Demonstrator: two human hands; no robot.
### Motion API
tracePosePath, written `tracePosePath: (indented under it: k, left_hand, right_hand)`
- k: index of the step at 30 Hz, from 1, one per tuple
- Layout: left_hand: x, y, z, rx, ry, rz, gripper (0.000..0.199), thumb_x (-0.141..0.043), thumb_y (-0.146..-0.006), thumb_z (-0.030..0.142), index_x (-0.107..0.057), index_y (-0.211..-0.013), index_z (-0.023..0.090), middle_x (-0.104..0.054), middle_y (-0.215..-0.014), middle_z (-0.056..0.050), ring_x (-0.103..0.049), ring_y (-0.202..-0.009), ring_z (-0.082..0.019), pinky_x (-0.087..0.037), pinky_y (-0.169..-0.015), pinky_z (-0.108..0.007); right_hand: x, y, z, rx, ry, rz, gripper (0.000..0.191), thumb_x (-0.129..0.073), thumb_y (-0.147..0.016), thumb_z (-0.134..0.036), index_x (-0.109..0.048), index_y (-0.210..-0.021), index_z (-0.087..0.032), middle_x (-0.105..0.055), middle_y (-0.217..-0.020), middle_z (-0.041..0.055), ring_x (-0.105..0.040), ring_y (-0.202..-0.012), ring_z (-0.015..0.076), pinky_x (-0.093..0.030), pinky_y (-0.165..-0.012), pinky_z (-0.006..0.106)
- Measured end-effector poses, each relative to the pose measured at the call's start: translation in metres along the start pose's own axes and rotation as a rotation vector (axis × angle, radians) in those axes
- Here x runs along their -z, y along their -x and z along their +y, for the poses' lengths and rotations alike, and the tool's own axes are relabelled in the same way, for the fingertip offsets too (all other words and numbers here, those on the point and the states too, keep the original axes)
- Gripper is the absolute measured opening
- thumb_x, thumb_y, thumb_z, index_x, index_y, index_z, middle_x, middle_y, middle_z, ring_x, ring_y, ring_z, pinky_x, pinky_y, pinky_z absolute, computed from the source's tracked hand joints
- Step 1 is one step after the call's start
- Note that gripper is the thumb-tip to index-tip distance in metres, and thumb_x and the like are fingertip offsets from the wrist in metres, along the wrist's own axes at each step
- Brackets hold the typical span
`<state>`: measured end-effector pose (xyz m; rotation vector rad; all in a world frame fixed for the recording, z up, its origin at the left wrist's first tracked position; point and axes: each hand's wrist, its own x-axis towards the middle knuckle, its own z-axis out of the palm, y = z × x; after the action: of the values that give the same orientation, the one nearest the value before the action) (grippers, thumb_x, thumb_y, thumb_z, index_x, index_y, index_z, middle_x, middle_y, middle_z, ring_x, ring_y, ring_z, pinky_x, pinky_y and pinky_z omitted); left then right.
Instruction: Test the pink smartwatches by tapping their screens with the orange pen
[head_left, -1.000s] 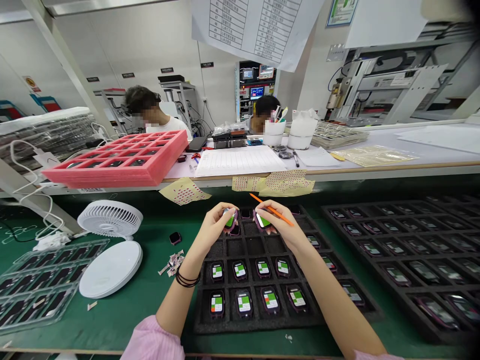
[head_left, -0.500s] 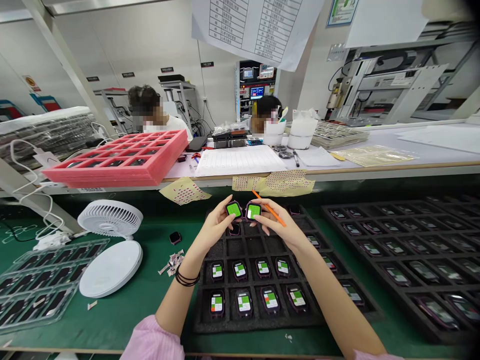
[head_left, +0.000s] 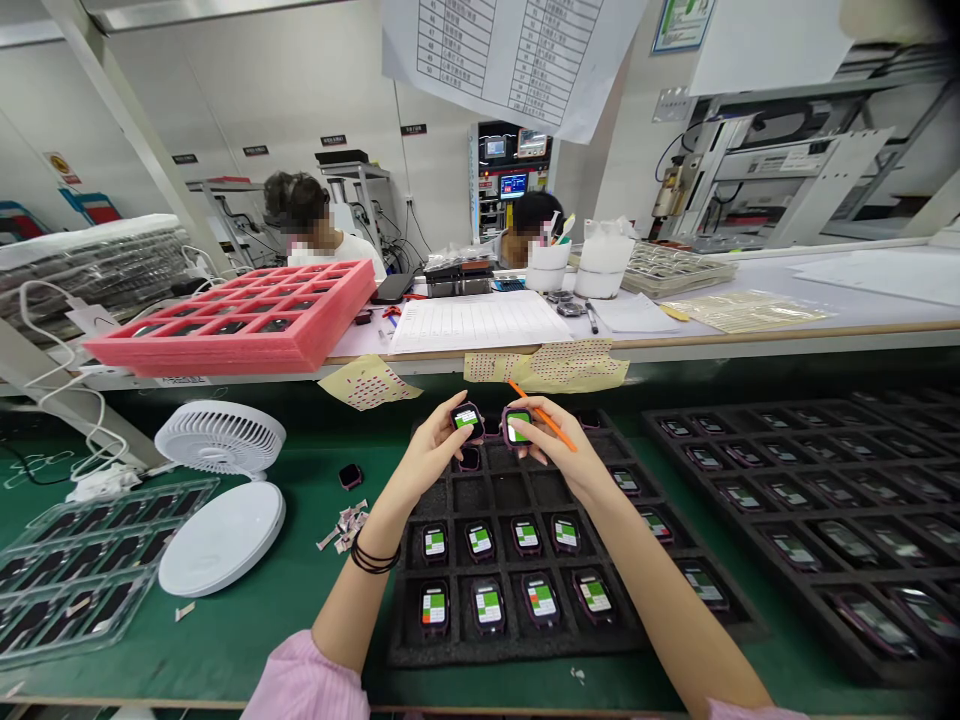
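Note:
My left hand [head_left: 436,440] is closed round a smartwatch [head_left: 466,420] with a green and white screen, its thumb on the glass. A second smartwatch [head_left: 517,427], its screen mostly green, sits in my right hand [head_left: 553,435], thumb over the display. An orange stick [head_left: 544,415] also lies across the fingers of that hand. Both watches are held above the far part of a black foam tray [head_left: 517,655]. In its near rows, several watches lie with lit screens, such as one watch [head_left: 433,606] at the corner. Dark watches partly show beneath my hands.
A second black tray [head_left: 817,640] of watches fills the right side. Left of my arms are a loose watch [head_left: 350,476], small scraps [head_left: 349,525], a white fan [head_left: 221,540] and a clear tray [head_left: 112,620]. A pink foam tray [head_left: 300,350] rests on the shelf, beyond which two people sit.
My right hand and its watch have moved slightly right, widening the gap between the two watches. The left watch's screen went from mostly green to white and green.

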<state>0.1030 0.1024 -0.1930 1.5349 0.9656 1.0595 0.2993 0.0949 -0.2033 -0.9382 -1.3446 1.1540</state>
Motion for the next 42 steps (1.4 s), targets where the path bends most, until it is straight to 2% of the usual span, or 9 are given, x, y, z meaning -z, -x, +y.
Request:
tracePosePath:
  k: [3, 9, 18, 22, 25, 29, 33, 39, 42]
  left_hand:
    - [-0.001, 0.000, 0.000, 0.003, 0.007, -0.008, 0.059, -0.057, -0.085, 0.031, -0.041, -0.140, 0.018, -0.062, -0.112, -0.008, -0.062, -0.079, -0.013, -0.045, -0.060, -0.021]
    - [-0.001, -0.002, -0.003, -0.015, 0.034, 0.006, 0.059, -0.059, -0.083, 0.032, -0.042, -0.138, 0.018, -0.061, -0.114, -0.010, -0.062, -0.084, -0.014, -0.045, -0.058, -0.020]
    - [0.000, -0.003, -0.005, -0.034, 0.049, 0.005, 0.058, -0.060, -0.084, 0.033, -0.043, -0.138, 0.019, -0.061, -0.114, -0.010, -0.063, -0.086, -0.015, -0.045, -0.056, -0.019]
    - [0.001, -0.001, -0.007, -0.054, 0.013, -0.011, 0.069, -0.067, -0.078, 0.027, -0.038, -0.140, 0.020, -0.061, -0.118, -0.010, -0.062, -0.100, -0.020, -0.052, -0.072, -0.025]
    - [-0.001, 0.001, -0.006, -0.120, -0.074, -0.046, 0.074, -0.070, -0.076, 0.023, -0.035, -0.141, 0.021, -0.060, -0.119, -0.010, -0.061, -0.104, -0.021, -0.052, -0.085, -0.032]
    - [-0.006, 0.004, -0.003, -0.313, -0.344, -0.055, 0.051, -0.065, -0.080, 0.021, -0.049, -0.128, 0.021, -0.058, -0.118, -0.010, -0.058, -0.107, -0.022, -0.048, -0.093, -0.037]
    - [-0.010, 0.002, -0.007, -0.524, -0.613, -0.058, 0.048, -0.069, -0.077, 0.020, -0.055, -0.122, 0.024, -0.054, -0.121, -0.010, -0.050, -0.117, -0.026, -0.042, -0.100, -0.043]
    - [-0.010, -0.001, -0.016, -0.560, -0.807, -0.047, 0.046, -0.065, -0.075, 0.013, -0.056, -0.119, 0.023, -0.056, -0.125, -0.011, -0.053, -0.115, -0.028, -0.043, -0.095, -0.046]
    - [-0.007, 0.000, -0.011, -0.599, -0.771, 0.003, 0.043, -0.067, -0.075, 0.017, -0.058, -0.116, 0.023, -0.059, -0.122, -0.010, -0.053, -0.114, -0.027, -0.042, -0.096, -0.045]
  right_hand:
    - [0.001, 0.001, -0.001, -0.009, -0.012, 0.002, 0.031, -0.073, -0.073, -0.038, -0.059, -0.095, -0.021, -0.050, -0.070, -0.0045, -0.047, -0.046, 0.0061, -0.039, -0.043, 0.022]
    - [0.004, 0.001, 0.001, 0.001, 0.016, -0.084, 0.041, -0.076, -0.069, -0.033, -0.058, -0.105, -0.023, -0.059, -0.091, 0.0023, -0.058, -0.066, 0.0127, -0.040, -0.045, 0.021]
    - [0.002, 0.002, 0.000, 0.017, 0.004, -0.096, 0.037, -0.073, -0.073, -0.034, -0.057, -0.105, -0.022, -0.056, -0.087, 0.0016, -0.056, -0.063, 0.0112, -0.035, -0.040, 0.019]
    - [0.001, 0.002, -0.002, 0.003, -0.003, -0.065, 0.034, -0.067, -0.078, -0.042, -0.058, -0.104, -0.022, -0.054, -0.081, -0.0001, -0.057, -0.058, 0.0102, -0.032, -0.038, 0.020]
    - [-0.001, 0.000, 0.000, -0.015, 0.001, -0.046, 0.035, -0.064, -0.080, -0.046, -0.059, -0.103, -0.020, -0.057, -0.076, -0.0004, -0.057, -0.054, 0.0104, -0.032, -0.038, 0.020]
    - [-0.006, -0.002, 0.010, -0.025, 0.016, -0.069, 0.037, -0.057, -0.084, -0.051, -0.061, -0.103, -0.019, -0.057, -0.064, -0.0013, -0.058, -0.053, 0.0131, -0.034, -0.038, 0.021]
    - [-0.008, -0.001, 0.022, 0.032, 0.126, -0.033, 0.037, -0.048, -0.089, -0.052, -0.064, -0.102, -0.022, -0.059, -0.065, -0.0005, -0.055, -0.050, 0.0126, -0.040, -0.041, 0.023]
    - [-0.012, 0.004, 0.022, 0.082, 0.244, -0.068, 0.033, -0.047, -0.091, -0.047, -0.065, -0.109, -0.026, -0.065, -0.071, 0.0014, -0.056, -0.052, 0.0140, -0.049, -0.048, 0.027]
    - [-0.012, 0.006, 0.011, 0.057, 0.128, -0.116, 0.030, -0.060, -0.085, -0.040, -0.063, -0.111, -0.026, -0.067, -0.090, 0.0037, -0.064, -0.074, 0.0173, -0.054, -0.061, 0.028]
